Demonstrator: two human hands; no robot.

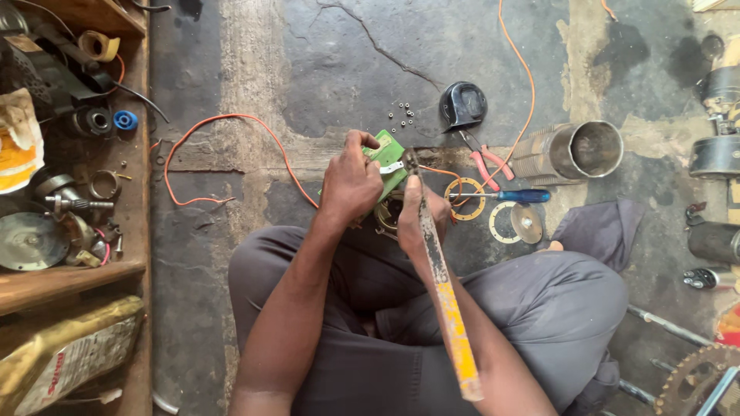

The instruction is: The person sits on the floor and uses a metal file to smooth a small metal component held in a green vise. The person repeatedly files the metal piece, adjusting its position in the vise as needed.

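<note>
I sit cross-legged on a cracked concrete floor. My left hand (351, 181) grips a small green circuit board (388, 159) with a metal tab, held above a round metal part (388, 213) between my knees. My right hand (420, 212) is closed around a long tool with a worn yellow handle (449, 308); its dark tip (409, 160) touches the board's edge. The handle runs back along my right forearm.
Several small nuts (402, 113), a black horn-like cap (462, 105), red-handled pliers (484, 162), a blue screwdriver (512, 196), ring gaskets (466, 199), a metal cylinder (574, 151) and an orange wire (223, 117) lie ahead. A wooden shelf (69, 270) of parts stands left. A sprocket (697, 377) sits right.
</note>
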